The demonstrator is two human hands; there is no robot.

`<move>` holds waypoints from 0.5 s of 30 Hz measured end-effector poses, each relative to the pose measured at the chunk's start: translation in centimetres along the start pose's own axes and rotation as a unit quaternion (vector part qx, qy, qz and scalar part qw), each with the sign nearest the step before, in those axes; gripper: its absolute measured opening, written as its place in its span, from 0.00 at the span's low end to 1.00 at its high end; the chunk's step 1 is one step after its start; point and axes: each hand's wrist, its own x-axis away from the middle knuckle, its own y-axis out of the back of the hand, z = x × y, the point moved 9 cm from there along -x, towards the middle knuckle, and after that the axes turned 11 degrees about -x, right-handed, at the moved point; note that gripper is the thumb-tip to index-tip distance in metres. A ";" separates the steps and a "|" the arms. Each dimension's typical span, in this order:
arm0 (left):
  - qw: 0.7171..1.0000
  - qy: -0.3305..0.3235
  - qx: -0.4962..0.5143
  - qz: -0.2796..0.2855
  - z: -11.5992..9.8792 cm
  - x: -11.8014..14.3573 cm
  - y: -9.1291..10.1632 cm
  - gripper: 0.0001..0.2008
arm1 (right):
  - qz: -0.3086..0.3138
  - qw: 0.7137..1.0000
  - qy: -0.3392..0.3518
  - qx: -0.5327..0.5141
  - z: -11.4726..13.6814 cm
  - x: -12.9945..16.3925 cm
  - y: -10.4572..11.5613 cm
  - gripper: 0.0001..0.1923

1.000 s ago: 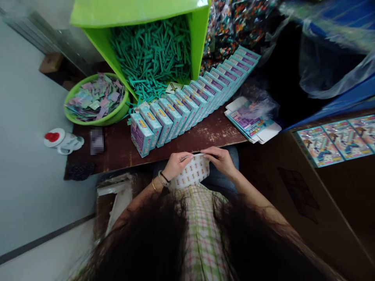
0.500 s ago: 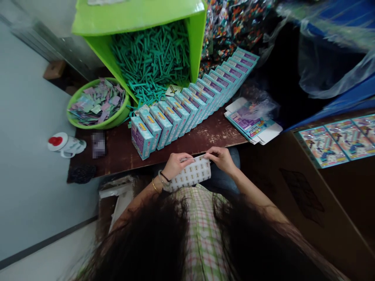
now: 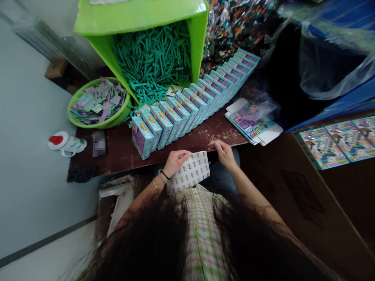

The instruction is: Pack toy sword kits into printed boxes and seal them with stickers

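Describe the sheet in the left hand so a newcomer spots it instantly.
Find the dark brown table, then look just past its near edge. There the left hand pinches a white sheet by its upper edge. Its rows of small brownish marks set it apart from the teal and purple boxes.

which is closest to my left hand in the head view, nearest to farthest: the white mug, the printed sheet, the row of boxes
1. printed sheet: pinched in the left hand
2. row of boxes: on the table, just beyond the hand
3. white mug: well off to the left
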 end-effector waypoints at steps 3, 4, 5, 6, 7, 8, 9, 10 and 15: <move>1.000 -0.012 -0.013 -0.005 0.0 0.0 0.5 0.15 | 0.057 0.995 0.062 0.049 2.1 -0.3 0.1 0.21; 1.000 -0.015 -0.016 -0.006 0.0 0.0 0.5 0.14 | 0.091 0.991 0.081 0.063 2.8 -0.3 -0.4 0.19; 1.000 -0.015 -0.020 -0.005 0.0 -0.1 0.4 0.14 | 0.124 0.985 0.093 0.074 3.4 -0.2 -0.9 0.17; 1.000 -0.016 -0.024 -0.006 -0.1 -0.1 0.4 0.13 | 0.148 0.981 0.099 0.082 3.8 -0.2 -1.4 0.15; 0.999 -0.017 -0.027 -0.007 -0.1 -0.1 0.3 0.13 | 0.160 0.979 0.095 0.084 3.9 -0.2 -1.7 0.14; 0.999 -0.021 -0.031 -0.009 -0.3 -0.1 0.2 0.13 | 0.161 0.981 0.081 0.079 3.9 -0.4 -1.8 0.14; 0.999 -0.027 -0.034 -0.013 -0.5 0.0 0.1 0.12 | 0.155 0.984 0.057 0.065 3.6 -0.6 -1.9 0.14; 0.998 -0.036 -0.038 -0.017 -0.7 0.1 0.1 0.12 | 0.149 0.987 0.029 0.046 3.1 -0.7 -1.9 0.15; 0.995 -0.070 -0.050 -0.041 -1.7 0.7 0.2 0.11 | 0.145 0.988 -0.054 -0.026 1.7 -0.9 -2.5 0.18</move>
